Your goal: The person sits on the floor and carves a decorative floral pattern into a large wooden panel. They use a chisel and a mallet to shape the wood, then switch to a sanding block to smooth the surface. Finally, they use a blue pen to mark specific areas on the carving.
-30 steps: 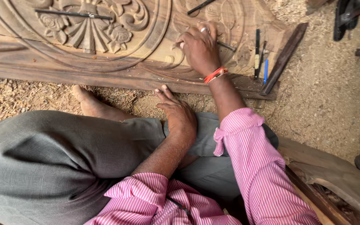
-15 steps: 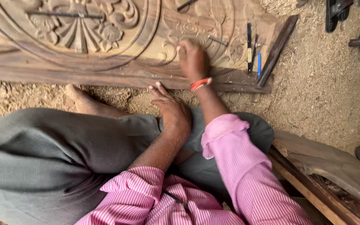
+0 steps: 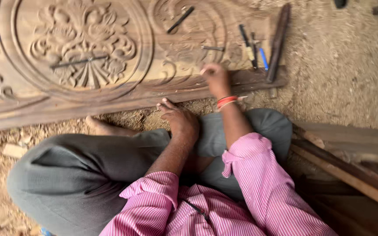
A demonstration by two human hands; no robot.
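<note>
A large brown carved wooden panel (image 3: pixel 110 94) lies on the ground in front of me, with a round floral medallion (image 3: pixel 82 43) cut into it. My right hand (image 3: pixel 216 79), with an orange bangle at the wrist, rests on the panel near its front edge, fingers curled down onto the carving; motion blur hides whether it holds anything. My left hand (image 3: pixel 179 120) lies flat on my grey trouser leg (image 3: pixel 88 175), fingers apart, holding nothing. Just beyond my right hand lie several chisels (image 3: pixel 246 41), one small chisel (image 3: pixel 213 48) and a blue pen (image 3: pixel 263 58).
A thin metal rod (image 3: pixel 79 61) lies across the medallion and a dark tool (image 3: pixel 180 19) sits further up the panel. A long dark wooden stick (image 3: pixel 278 43) lies at the panel's right end. Rough planks (image 3: pixel 351 166) lie at my right. Sawdust (image 3: pixel 337 74) covers the ground. My bare foot (image 3: pixel 103 126) touches the panel's edge.
My right hand has slid back across the carving toward the panel's front edge. My left hand has stayed on my leg. My head has lifted, so more of the panel shows.
</note>
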